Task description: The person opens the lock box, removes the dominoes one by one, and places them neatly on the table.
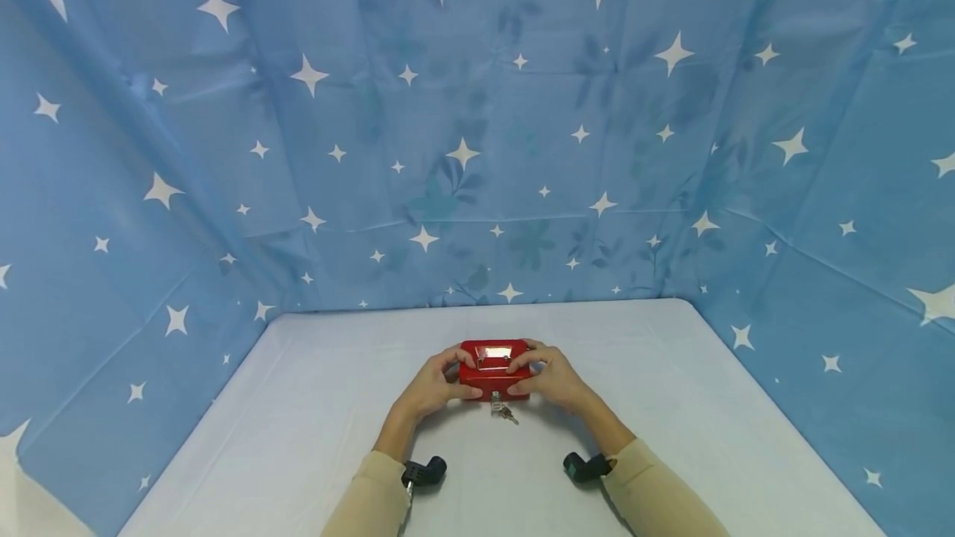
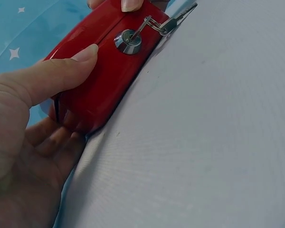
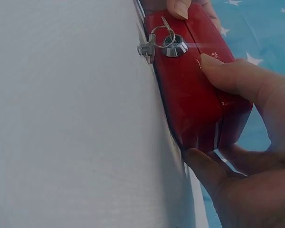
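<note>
A small red cash box point(image 1: 477, 384) stands on the white table, its lid down and a metal carrying handle point(image 1: 492, 364) on top. My left hand point(image 1: 435, 381) grips its left end, thumb on the front face by the lid seam in the left wrist view. The right hand point(image 1: 558, 379) holds the opposite end the same way, its thumb point(image 3: 228, 73) across the seam. Between the thumbs, a key sits in the round silver lock point(image 2: 128, 42). From it hangs a ring with another key point(image 3: 147, 50). The box's back is hidden.
White cloth covers the table point(image 1: 336, 404). Blue curtains point(image 1: 477, 106) with white stars surround its back and sides. Each wrist wears a black camera mount, one on the left point(image 1: 425, 471) and one on the right point(image 1: 585, 467).
</note>
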`<move>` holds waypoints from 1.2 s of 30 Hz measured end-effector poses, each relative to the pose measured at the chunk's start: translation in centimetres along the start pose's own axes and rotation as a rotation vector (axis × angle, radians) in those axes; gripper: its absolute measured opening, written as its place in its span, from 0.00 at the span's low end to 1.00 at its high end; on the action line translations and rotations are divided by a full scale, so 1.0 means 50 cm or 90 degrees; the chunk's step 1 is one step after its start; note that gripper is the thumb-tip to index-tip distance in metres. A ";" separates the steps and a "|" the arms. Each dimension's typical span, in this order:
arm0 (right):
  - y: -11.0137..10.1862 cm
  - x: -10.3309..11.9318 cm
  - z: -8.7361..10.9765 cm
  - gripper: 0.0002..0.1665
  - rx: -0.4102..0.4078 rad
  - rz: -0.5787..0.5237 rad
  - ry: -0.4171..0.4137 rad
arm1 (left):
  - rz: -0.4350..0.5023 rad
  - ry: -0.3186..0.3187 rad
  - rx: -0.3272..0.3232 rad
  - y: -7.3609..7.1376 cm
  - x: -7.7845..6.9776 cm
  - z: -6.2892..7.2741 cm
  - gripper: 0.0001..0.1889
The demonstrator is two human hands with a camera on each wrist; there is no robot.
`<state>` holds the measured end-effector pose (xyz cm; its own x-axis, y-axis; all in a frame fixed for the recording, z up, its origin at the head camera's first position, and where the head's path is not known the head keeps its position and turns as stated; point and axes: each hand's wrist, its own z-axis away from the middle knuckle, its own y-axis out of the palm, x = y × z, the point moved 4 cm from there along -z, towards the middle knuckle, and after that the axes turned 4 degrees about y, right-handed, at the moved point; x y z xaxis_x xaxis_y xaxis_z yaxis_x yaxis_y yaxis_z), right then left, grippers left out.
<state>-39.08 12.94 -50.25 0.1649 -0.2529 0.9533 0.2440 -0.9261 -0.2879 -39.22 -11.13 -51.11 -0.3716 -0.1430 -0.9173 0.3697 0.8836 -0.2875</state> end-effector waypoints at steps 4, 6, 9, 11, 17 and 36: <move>0.000 -0.001 -0.003 0.15 0.001 0.001 -0.004 | -0.007 -0.003 -0.007 0.000 -0.001 0.000 0.20; 0.001 -0.001 -0.005 0.15 0.004 0.015 -0.002 | -0.009 -0.007 -0.007 0.000 -0.001 0.000 0.20; 0.006 0.004 -0.004 0.18 0.013 0.057 -0.012 | -0.009 -0.011 -0.007 0.001 0.000 0.000 0.20; 0.009 0.010 -0.003 0.19 0.014 0.084 -0.020 | -0.011 -0.010 -0.008 0.001 0.000 0.000 0.21; 0.013 0.014 0.000 0.22 0.006 0.113 -0.028 | -0.012 -0.012 -0.011 0.001 0.005 0.000 0.21; 0.000 0.001 0.002 0.12 -0.003 0.002 -0.022 | -0.015 -0.007 -0.024 -0.001 0.001 0.000 0.17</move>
<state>-38.96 12.95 -50.20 0.1990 -0.2453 0.9488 0.2389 -0.9268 -0.2897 -39.27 -11.19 -51.14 -0.3703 -0.1683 -0.9135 0.3291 0.8959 -0.2985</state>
